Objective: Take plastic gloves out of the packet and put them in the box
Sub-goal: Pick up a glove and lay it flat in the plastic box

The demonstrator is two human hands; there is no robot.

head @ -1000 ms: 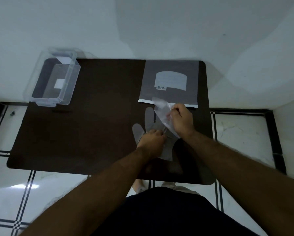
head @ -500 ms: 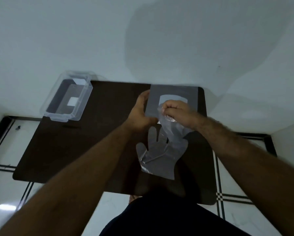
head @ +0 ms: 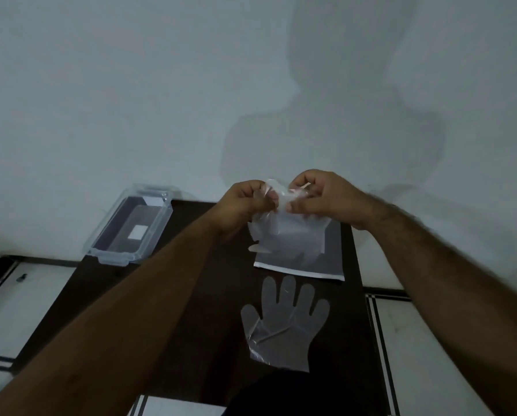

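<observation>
Item 1: your left hand (head: 242, 205), raised above the table (head: 149, 295), fingers pinched on the top edge of a clear plastic glove (head: 287, 232).
Item 2: your right hand (head: 320, 196), level with the left, pinching the same edge just beside it; the glove hangs limp between the 2 hands, in front of the packet.
Item 3: grey packet (head: 332, 259), flat on the far right of the table.
Item 4: 1 second glove (head: 284, 322), spread flat, fingers towards the packet, just below it.
Item 5: clear box (head: 131, 226), open, far left corner, well apart from both gloves.
</observation>
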